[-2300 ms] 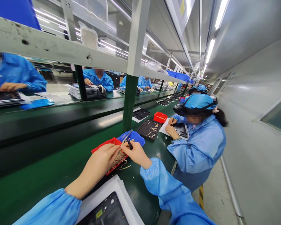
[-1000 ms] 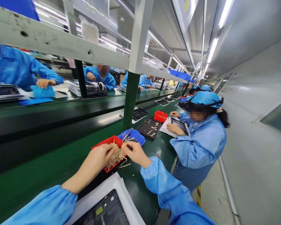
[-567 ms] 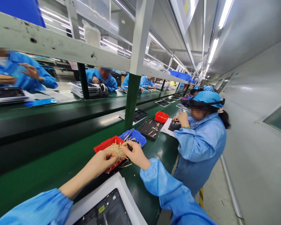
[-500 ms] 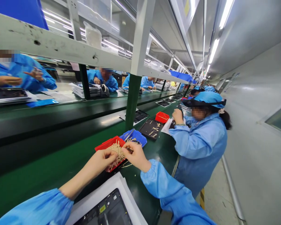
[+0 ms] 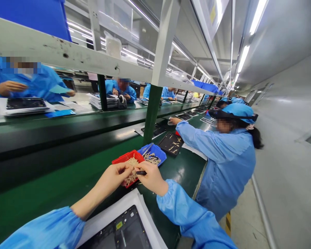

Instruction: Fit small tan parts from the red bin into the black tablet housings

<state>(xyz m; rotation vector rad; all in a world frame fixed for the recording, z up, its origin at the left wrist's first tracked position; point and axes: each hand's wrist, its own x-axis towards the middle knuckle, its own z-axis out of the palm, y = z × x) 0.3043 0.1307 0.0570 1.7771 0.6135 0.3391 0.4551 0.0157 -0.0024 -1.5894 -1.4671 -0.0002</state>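
Note:
My left hand [image 5: 118, 177] is pinched closed over the near side of a red bin [image 5: 118, 159] of small beige strips [image 5: 132, 161]. Whatever lies between its fingertips is too small to make out. Close beside it, fingertips almost meeting, my right hand [image 5: 152, 178] is closed on a slim black tool [image 5: 141, 172], whose exact kind I cannot tell. Behind them a blue bin [image 5: 162, 158] holds more beige strips and a long thin grey piece. Nearer me, a black device panel [image 5: 126, 230] with a yellow patch lies on white sheets [image 5: 145, 207].
A black tray [image 5: 168, 147] with scattered strips lies beyond the bins. To the right, a co-worker [image 5: 223, 166] in blue reaches across the green bench [image 5: 180, 176]. A green and white post [image 5: 152, 114] rises behind the bins, under a white shelf beam [image 5: 80, 57]. Other people work opposite.
My hands stay together over the red bin; the strip seen upright between them no longer shows clearly. The co-worker at right has stretched an arm forward over the bench. The view has shifted slightly.

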